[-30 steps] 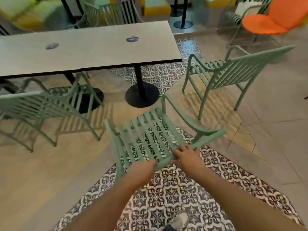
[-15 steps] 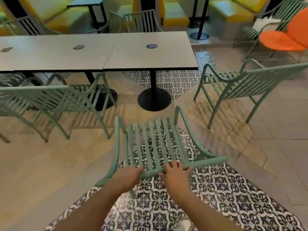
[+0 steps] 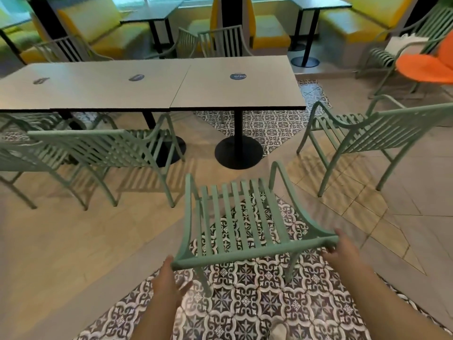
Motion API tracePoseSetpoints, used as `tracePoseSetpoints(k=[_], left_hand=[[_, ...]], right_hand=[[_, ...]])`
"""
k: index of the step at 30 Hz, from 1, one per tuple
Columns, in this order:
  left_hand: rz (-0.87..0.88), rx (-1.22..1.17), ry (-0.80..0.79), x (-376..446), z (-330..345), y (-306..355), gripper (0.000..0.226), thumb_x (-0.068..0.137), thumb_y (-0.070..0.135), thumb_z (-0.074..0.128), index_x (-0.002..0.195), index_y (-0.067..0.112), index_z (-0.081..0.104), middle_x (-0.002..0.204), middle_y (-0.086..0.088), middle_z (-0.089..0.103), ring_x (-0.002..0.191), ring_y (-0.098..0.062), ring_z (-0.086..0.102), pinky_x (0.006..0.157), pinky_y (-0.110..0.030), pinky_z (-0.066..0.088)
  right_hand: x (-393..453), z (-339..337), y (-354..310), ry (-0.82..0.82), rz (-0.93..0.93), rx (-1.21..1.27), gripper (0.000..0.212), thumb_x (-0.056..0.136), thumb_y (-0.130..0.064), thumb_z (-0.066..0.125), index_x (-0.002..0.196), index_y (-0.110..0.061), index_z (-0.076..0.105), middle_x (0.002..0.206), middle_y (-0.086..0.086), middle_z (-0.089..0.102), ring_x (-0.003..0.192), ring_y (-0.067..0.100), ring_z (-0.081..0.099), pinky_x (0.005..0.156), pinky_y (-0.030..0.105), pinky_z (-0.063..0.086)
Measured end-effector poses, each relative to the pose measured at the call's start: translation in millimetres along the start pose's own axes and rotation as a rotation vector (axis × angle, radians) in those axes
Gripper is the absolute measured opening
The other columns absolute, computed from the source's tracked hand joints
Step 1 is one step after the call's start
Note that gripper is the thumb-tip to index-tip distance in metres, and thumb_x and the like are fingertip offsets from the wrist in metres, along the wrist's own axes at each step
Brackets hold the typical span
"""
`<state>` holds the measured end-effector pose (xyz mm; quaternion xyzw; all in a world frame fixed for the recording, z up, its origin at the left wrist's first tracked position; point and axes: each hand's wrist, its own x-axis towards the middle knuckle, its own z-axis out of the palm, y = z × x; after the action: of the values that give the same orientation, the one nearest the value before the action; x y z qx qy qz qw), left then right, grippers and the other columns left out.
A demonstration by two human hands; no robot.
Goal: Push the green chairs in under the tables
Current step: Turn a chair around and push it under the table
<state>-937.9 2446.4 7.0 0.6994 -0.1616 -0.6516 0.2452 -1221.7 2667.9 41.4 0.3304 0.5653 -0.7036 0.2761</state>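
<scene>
A green slatted chair (image 3: 245,217) stands right in front of me on the patterned tiles, its seat facing the right-hand table (image 3: 269,94). My right hand (image 3: 343,249) grips the right end of its top back rail. Just below the rail's left end is my left hand (image 3: 169,283), fingers loose and thumb spread, its fingertips at the rail. A second green chair (image 3: 98,148) stands to the left, partly under the joined left table (image 3: 85,92). A third green chair (image 3: 367,133) stands off to the right, turned away from the table's corner.
The right table's black pedestal base (image 3: 239,153) lies just ahead of the held chair. More green chairs (image 3: 220,40) sit on the tables' far side. An orange chair (image 3: 426,67) and yellow benches (image 3: 269,33) stand beyond. My shoe (image 3: 278,330) shows at the bottom.
Both hands slid apart from the middle of the back rail to its ends. The left hand let go of its grip. The chair turned to face the table squarely.
</scene>
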Motion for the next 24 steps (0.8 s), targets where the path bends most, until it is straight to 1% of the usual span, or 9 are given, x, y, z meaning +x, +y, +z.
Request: tracePoseSetpoints(k=[2,3,6,8,11,13,15,19,24], left_hand=[[-0.142,-0.126,-0.171,0,10,0,0.033,0.096,0.027,0.057,0.121,0.006,0.049,0.132,-0.022,0.047,0.119,-0.043,0.049,0.084,-0.057,0.054],[-0.157,-0.155,-0.19,0,15,0,0.031,0.097,0.023,0.055,0.122,0.005,0.049,0.131,-0.023,0.048,0.118,-0.043,0.05,0.083,-0.056,0.055],[-0.161,-0.184,-0.139,2,30,-2,0.034,0.098,0.015,0.051,0.129,0.004,0.043,0.137,-0.024,0.043,0.127,-0.045,0.044,0.099,-0.058,0.044],[-0.174,-0.173,-0.101,2,37,-1,0.027,0.098,0.013,0.05,0.123,0.004,0.042,0.141,-0.024,0.041,0.128,-0.044,0.043,0.102,-0.059,0.04],[-0.162,-0.169,-0.081,0,46,7,0.015,0.097,0.01,0.049,0.109,0.003,0.044,0.116,-0.023,0.05,0.125,-0.043,0.045,0.099,-0.058,0.043],[-0.148,-0.15,-0.085,1,57,13,0.008,0.096,0.007,0.047,0.091,0.002,0.045,0.101,-0.02,0.048,0.105,-0.043,0.051,0.076,-0.056,0.054],[-0.157,-0.162,-0.096,0,71,22,0.018,0.096,0.007,0.046,0.08,0.003,0.041,0.11,-0.02,0.044,0.087,-0.041,0.051,0.051,-0.052,0.054],[-0.182,-0.187,-0.088,-1,99,42,0.019,0.096,0.007,0.044,0.08,0.0,0.037,0.12,-0.023,0.04,0.12,-0.038,0.046,0.103,-0.057,0.04],[-0.14,-0.154,-0.044,16,143,67,0.016,0.095,0.005,0.045,0.08,0.002,0.039,0.118,-0.021,0.04,0.097,-0.037,0.047,0.102,-0.059,0.039]], right_hand=[[8,-2,-13,-0.019,0.085,0.023,0.03,0.091,-0.03,0.062,0.095,-0.003,0.049,0.106,0.018,0.054,0.107,0.031,0.051,0.101,0.047,0.045],[16,-3,-16,0.018,0.131,0.027,0.024,0.096,-0.023,0.054,0.101,0.0,0.049,0.101,0.018,0.052,0.105,0.03,0.051,0.1,0.048,0.046],[36,-1,-15,0.061,0.198,0.019,0.034,0.096,-0.018,0.052,0.126,-0.002,0.047,0.103,0.018,0.054,0.112,0.032,0.055,0.095,0.05,0.049],[52,1,-14,0.063,0.243,-0.016,0.03,0.095,-0.016,0.054,0.122,-0.003,0.048,0.111,0.019,0.056,0.111,0.035,0.056,0.093,0.053,0.049],[77,5,-10,0.102,0.253,-0.047,0.031,0.094,-0.011,0.052,0.124,-0.005,0.049,0.118,0.019,0.056,0.103,0.035,0.058,0.086,0.052,0.052],[86,15,-18,0.14,0.227,-0.042,0.025,0.094,-0.009,0.052,0.118,-0.006,0.05,0.117,0.018,0.054,0.097,0.033,0.058,0.083,0.049,0.052],[86,28,-28,0.184,0.227,-0.104,0.016,0.095,-0.009,0.049,0.11,-0.005,0.049,0.107,0.017,0.053,0.088,0.031,0.056,0.081,0.045,0.051],[89,70,-46,0.197,0.164,-0.053,0.014,0.099,-0.012,0.041,0.095,-0.001,0.049,0.08,0.01,0.041,0.093,0.027,0.046,0.095,0.035,0.041],[117,92,-63,0.129,0.154,-0.059,0.011,0.095,-0.006,0.041,0.092,0.002,0.047,0.107,0.019,0.049,0.093,0.031,0.051,0.087,0.037,0.043]])
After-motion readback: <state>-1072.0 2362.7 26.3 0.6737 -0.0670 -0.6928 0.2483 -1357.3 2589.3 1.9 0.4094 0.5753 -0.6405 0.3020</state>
